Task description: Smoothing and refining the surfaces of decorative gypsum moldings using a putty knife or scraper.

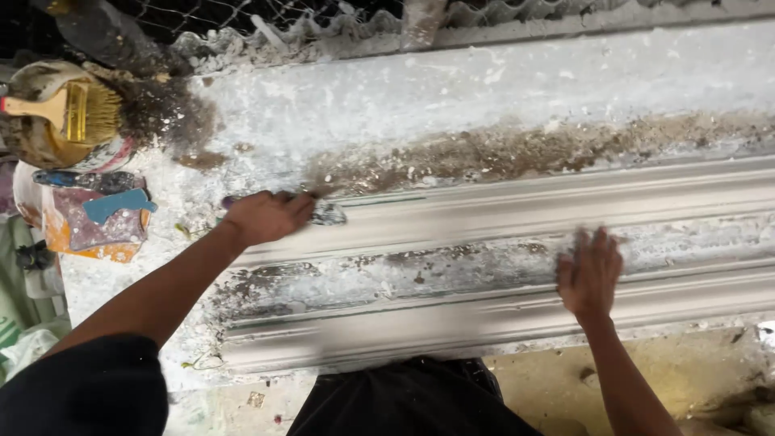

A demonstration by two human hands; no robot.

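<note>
a small flat-bladed scraper [323,212] is gripped in the closed left hand [266,216], its handle hidden in the fist and its blade laid flat against the upper ridge of a long white plaster cornice moulding [517,211]. the right hand [589,274] is spread open and holds nothing; its palm and fingers are pressed flat on the lower middle of the moulding, well apart from the left hand. the moulding lies lengthways across a plaster-caked workbench [484,89], with a band of brown grit [517,149] just above it and grey residue in its central channel.

the step in hand is judged to be scraping or smoothing of the upper profile while the piece is steadied. the next stroke would seem to call for the blade to be kept flat along the ridge, so that the soft edge is not gouged.

at the left end of the bench a wide yellow-handled brush [69,109] is seen lying in a stained bowl [32,137]. below it an orange and purple square package [89,230] is found, with a blue scrap of plastic [117,204] on top; its label is too smeared to be told.
</note>
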